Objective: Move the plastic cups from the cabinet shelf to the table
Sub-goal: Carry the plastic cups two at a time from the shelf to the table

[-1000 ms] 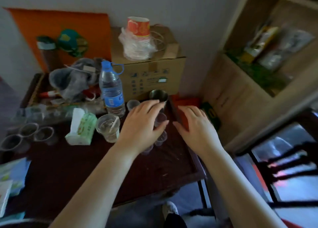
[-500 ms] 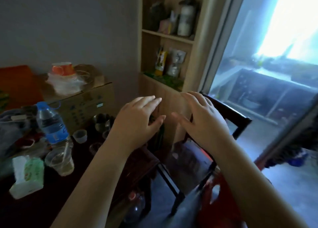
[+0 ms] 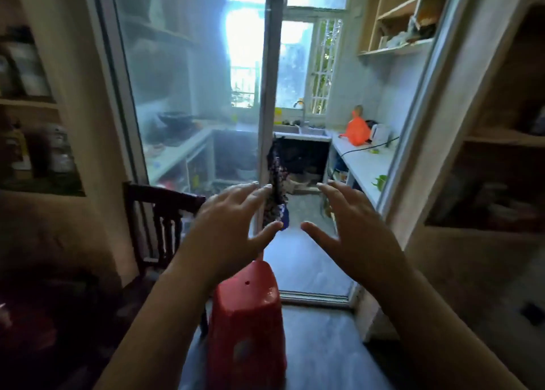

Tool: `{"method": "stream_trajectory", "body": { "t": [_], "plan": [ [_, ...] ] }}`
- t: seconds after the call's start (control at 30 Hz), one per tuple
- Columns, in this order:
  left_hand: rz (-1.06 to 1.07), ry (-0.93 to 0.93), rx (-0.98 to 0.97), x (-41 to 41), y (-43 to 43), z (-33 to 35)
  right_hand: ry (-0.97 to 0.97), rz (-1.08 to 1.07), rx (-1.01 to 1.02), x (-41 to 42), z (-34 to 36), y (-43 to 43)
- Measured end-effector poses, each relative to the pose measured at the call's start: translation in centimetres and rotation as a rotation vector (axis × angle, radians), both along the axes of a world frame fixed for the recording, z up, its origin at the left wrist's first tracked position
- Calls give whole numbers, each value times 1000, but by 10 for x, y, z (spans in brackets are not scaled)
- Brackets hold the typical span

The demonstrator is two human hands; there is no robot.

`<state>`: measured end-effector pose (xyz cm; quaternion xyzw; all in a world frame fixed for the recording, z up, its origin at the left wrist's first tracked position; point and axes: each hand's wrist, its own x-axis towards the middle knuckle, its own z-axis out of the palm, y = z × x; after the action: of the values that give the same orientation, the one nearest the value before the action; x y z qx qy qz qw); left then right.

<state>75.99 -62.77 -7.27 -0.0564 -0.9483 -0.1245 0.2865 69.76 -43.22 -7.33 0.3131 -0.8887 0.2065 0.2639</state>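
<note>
My left hand point(image 3: 227, 230) and my right hand point(image 3: 354, 236) are held out in front of me at chest height, palms down, fingers spread, with nothing in either. Both hover above a red plastic stool. A wooden cabinet with open shelves point(image 3: 498, 142) stands at the right; its shelves are dark and I cannot make out any plastic cups there. Another shelf unit point(image 3: 32, 100) with jars and packets is at the left. The table is out of view.
A red plastic stool point(image 3: 246, 325) stands on the floor just below my hands. A dark wooden chair point(image 3: 160, 210) is to its left. A sliding glass door point(image 3: 188, 80) opens onto a kitchen with counters point(image 3: 362, 156) and a sink.
My view has swung right, away from the table with the cups, past the left shelf unit, to face the kitchen doorway. Both hands have risen and stayed empty with fingers apart.
</note>
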Motion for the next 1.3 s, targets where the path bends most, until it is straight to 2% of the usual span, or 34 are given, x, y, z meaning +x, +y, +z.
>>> {"method": "stream_trajectory", "body": {
  "t": [0.23,0.47,0.77,1.07,1.3],
  "plan": [
    [-288,12,-26,-71,179,13,36,-299,32,-11,12,188],
    [-463,46,-33,-133,288,26,45,-458,-83,-38,14,295],
    [-592,60,-14,-257,371,13,52,-611,-102,-130,-8,374],
    [-617,123,-29,-427,417,32,105,-619,-9,-298,29,409],
    [-622,128,-24,-521,462,34,81,-627,10,-380,21,450]
  ]
}}
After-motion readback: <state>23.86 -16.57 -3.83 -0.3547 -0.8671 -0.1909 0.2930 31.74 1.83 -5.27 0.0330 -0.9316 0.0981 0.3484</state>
